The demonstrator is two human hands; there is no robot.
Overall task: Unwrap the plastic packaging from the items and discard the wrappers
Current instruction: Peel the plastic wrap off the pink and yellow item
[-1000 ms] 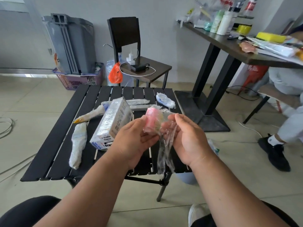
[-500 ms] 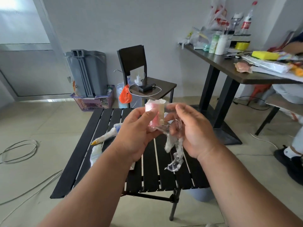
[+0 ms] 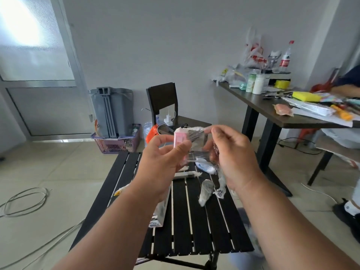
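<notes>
Holding the pink item up at chest height over the slatted table, between both hands. L hand: thumb and forefinger pinching the item by its lower end; other fingers curled behind it. R hand: thumb and forefinger pinching the clear wrap at its top edge, film stretched taut between the two hands; remaining fingers curled round a bunched tail of wrap that hangs below the palm. Item looks small, light and rigid enough to take a firm pinch w/o harm, in my judgement. Film is thin, soft, clingy and prob. slippery; likely to stretch or tear rather than slide off clean, so best gripped in a gathered bunch, not by a single layer. Wrap is part off, approx. half the item still covered; can't tell exactly. More wrapped items lie on the table: a boxed one under my L wrist, a whitish one behind my hands, a loose twist of film. No bin for discards identified w/ certainty.
</notes>
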